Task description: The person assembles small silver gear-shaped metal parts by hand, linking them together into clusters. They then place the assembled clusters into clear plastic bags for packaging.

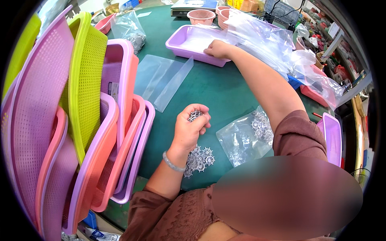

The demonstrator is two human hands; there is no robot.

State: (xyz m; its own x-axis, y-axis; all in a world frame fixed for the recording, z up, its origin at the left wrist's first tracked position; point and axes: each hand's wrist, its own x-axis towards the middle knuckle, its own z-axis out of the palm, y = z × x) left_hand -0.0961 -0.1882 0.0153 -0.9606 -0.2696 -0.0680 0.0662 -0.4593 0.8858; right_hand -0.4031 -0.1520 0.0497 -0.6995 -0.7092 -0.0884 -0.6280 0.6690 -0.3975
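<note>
The left hand point(188, 129) has its fingers curled around small metal wheels point(195, 116), above the green surface point(213, 90); the right hand point(219, 49) is at the purple tray point(183, 50), its grip unclear. The step seems to be gathering; next needs a secure hold

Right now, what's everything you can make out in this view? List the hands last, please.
Flat tabletop: one, green, centre
Rectangular plastic tray: one, lilac, far middle
Small wheel-shaped pieces: uncounted pile, silver-grey, beside left forearm
Plastic bag of similar pieces: one, clear, right of pile
Plastic bag of grey contents: one, clear, upper left
Flat plastic sheets or bags: several, clear, left of tray
Crumpled plastic: heap, clear, upper right
Round bowls: several, pink, top
Perforated plastic baskets: many, lilac, coral, lime, stacked left
Round bracelet: one, grey, left wrist
Left hand: one, bare, closed around grey pieces
Right hand: one, bare, at tray's near side
</note>
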